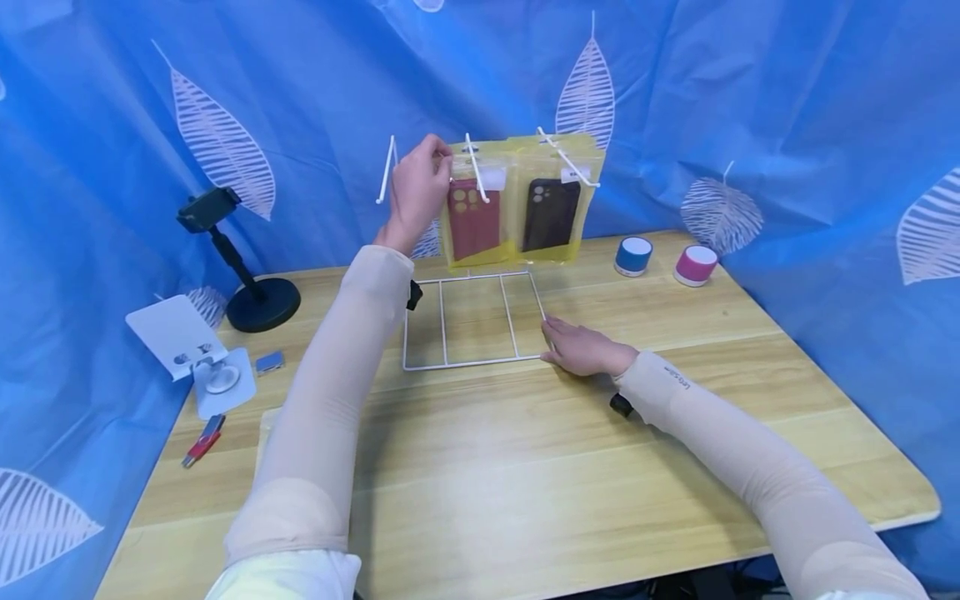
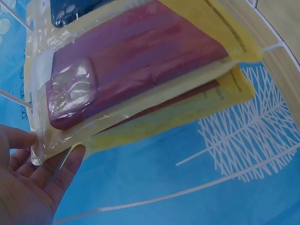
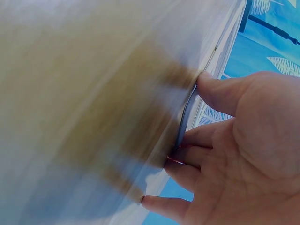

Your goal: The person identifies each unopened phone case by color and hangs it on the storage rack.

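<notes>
Near the top of a white wire display rack (image 1: 472,364), my left hand (image 1: 422,187) pinches the upper left edge of a clear, yellow-backed bag that holds a red phone case (image 1: 474,218). In the left wrist view the thumb and fingers of that hand (image 2: 35,180) meet at the bag's edge, with another yellow bag (image 2: 187,110) behind it. To the right hangs a bag with a black phone case (image 1: 552,214). Down on the table, my right hand (image 1: 585,346) holds the front right corner of the rack's base, thumb and fingertips against the wire (image 3: 186,112).
A third hook (image 1: 386,169) juts out left of the bags. Black phone stand (image 1: 262,304), white folding stand (image 1: 180,337), blue card-like piece (image 1: 270,362) and USB sticks (image 1: 204,440) occupy the left side. Blue (image 1: 633,257) and pink (image 1: 696,265) cylinders stand back right.
</notes>
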Available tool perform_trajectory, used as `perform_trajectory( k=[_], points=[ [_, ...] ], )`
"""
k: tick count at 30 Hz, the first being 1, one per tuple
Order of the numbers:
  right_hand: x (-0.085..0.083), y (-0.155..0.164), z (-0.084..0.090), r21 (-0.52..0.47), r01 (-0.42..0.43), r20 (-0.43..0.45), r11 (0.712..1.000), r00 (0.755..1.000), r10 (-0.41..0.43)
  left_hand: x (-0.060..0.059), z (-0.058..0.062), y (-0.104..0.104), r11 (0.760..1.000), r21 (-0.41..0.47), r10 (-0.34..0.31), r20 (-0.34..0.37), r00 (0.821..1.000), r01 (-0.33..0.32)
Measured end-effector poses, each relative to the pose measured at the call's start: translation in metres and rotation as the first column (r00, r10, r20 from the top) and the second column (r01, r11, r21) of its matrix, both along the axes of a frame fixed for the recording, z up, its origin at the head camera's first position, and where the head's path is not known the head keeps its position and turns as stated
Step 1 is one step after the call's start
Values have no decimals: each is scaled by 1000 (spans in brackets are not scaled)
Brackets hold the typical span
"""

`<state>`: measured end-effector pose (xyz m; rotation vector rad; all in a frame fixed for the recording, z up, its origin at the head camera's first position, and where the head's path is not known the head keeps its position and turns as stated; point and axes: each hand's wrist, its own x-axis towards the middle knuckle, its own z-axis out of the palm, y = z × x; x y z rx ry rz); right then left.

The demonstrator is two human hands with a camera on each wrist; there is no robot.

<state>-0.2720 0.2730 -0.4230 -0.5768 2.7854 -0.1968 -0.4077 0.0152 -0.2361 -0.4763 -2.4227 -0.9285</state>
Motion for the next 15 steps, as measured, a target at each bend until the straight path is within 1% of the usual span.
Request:
perform_trajectory(
  k=[3, 5, 7, 9, 12, 15],
  points=[
    [0, -2, -1, 0, -1, 3, 1000, 1000, 1, -3, 0, -1, 1000, -5, 15, 17, 1000, -15],
    [0, -3, -2, -3, -6, 2, 1000, 1000, 6, -3, -1, -3, 1000, -5, 16, 23, 1000, -15],
    [0, -4, -2, -5, -11, 3, 1000, 1000, 11, -2, -3, -6, 1000, 1, 9, 1, 1000, -9],
    [0, -4, -2, -9, -15, 4, 1000, 1000, 15, 2, -7, -9, 1000, 15, -9, -38, 999, 9],
    [0, -3, -1, -9, -10, 7, 1000, 1000, 10, 13, -15, -16, 999, 21, -44, -108, 993, 47],
    [0, -2, 1, -13, -4, 2, 1000, 1000, 4, 25, -24, -22, 998, -14, -70, -120, 990, 69]
  ],
)
